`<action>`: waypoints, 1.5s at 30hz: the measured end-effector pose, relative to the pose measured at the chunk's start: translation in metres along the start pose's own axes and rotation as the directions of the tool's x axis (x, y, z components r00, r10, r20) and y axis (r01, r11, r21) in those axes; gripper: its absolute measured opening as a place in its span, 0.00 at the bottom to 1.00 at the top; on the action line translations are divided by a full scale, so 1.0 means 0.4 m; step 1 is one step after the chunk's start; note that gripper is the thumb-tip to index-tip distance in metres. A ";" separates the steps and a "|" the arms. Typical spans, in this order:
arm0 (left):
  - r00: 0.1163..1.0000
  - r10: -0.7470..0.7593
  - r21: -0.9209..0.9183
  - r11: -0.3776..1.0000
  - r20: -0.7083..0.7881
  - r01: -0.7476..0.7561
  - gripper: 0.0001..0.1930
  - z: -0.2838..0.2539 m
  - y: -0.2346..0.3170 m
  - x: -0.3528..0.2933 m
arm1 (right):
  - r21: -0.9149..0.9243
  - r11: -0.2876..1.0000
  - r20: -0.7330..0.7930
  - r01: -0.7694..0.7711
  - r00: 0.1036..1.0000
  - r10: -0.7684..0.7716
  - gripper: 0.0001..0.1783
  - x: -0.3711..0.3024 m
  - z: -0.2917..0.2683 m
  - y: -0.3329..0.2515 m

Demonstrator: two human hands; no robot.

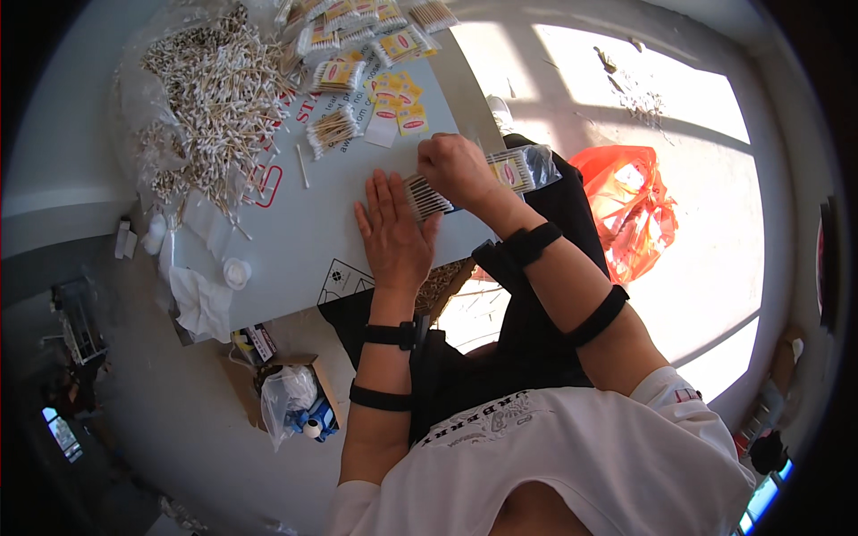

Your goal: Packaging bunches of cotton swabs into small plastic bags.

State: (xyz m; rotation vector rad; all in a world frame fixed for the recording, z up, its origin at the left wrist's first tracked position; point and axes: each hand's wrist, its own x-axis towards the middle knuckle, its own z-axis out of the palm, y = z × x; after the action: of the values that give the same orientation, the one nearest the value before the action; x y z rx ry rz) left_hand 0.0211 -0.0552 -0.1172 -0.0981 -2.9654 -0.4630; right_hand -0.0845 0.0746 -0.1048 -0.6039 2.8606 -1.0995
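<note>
My left hand (pixel 393 234) lies on the grey table board with its fingers stretched out, beside a row of cotton swabs (pixel 427 197). The thumb side is against or very near the swabs' left end; I cannot tell which. My right hand (pixel 458 171) is closed in a fist over the right part of the same swabs. Its curled fingers hide whatever is in them. Just right of that hand, a clear plastic packet of swabs with a yellow label card (pixel 511 170) lies at the table's edge. Farther away are an unpacked swab bundle (pixel 332 130) and loose yellow cards (pixel 399 96).
A large heap of loose cotton swabs (pixel 214 85) spills from a clear bag at the far left. Filled swab packets (pixel 402 43) pile up at the back. A red plastic bag (pixel 630 210) stands on the floor at right. An open cardboard box (pixel 239 389) sits below the table.
</note>
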 end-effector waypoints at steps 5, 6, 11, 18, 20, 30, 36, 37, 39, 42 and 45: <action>1.000 -0.007 0.009 1.000 0.001 0.007 0.40 0.002 -0.002 -0.001 | 0.072 0.989 -0.006 0.131 0.991 -0.131 0.04 -0.021 -0.009 0.013; 1.000 -0.012 0.011 1.000 0.008 0.012 0.40 0.000 -0.001 -0.001 | 0.118 0.980 -0.010 0.161 0.987 -0.161 0.04 -0.028 -0.013 0.016; 1.000 -0.014 0.021 1.000 0.010 0.014 0.40 -0.002 0.004 0.003 | 0.100 0.974 0.008 0.204 0.979 -0.205 0.05 -0.032 -0.018 0.024; 1.000 -0.013 0.012 1.000 0.025 0.012 0.39 -0.004 0.001 0.003 | -0.024 0.965 0.031 0.261 0.965 -0.260 0.03 -0.021 -0.016 0.014; 1.000 -0.007 0.010 1.000 0.022 0.007 0.39 0.000 0.002 0.004 | -0.022 0.978 0.037 0.207 0.978 -0.206 0.03 -0.007 -0.016 0.010; 1.000 0.010 0.019 1.000 0.018 -0.010 0.40 0.001 -0.003 0.004 | -0.095 0.956 0.299 0.278 0.924 -0.239 0.07 0.036 -0.039 0.014; 1.000 0.002 0.033 0.999 0.031 -0.003 0.40 0.000 -0.003 0.005 | -0.281 0.901 0.508 0.331 0.848 -0.153 0.08 0.057 -0.054 -0.002; 0.999 0.005 0.037 0.999 0.036 -0.006 0.40 0.000 -0.002 0.005 | -0.281 0.901 0.508 0.330 0.848 -0.152 0.08 0.059 -0.050 0.004; 0.999 0.006 0.034 0.999 0.034 -0.007 0.40 0.000 -0.002 0.006 | -0.263 0.890 0.419 0.374 0.875 -0.243 0.08 0.059 -0.041 0.014; 1.000 0.007 0.039 0.999 0.026 -0.008 0.40 0.000 -0.002 0.005 | -0.022 0.945 0.335 0.325 0.893 -0.300 0.08 0.045 -0.058 0.035; 1.000 0.010 0.045 0.999 0.021 -0.011 0.40 0.000 -0.003 0.004 | -0.007 0.953 0.361 0.303 0.889 -0.280 0.08 0.040 -0.063 0.033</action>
State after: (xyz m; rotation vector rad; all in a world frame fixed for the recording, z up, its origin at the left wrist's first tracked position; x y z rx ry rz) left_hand 0.0193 -0.0563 -0.1174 -0.1144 -2.9923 -0.3956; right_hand -0.1078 0.0938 -0.0924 -1.1405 2.5493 -0.8180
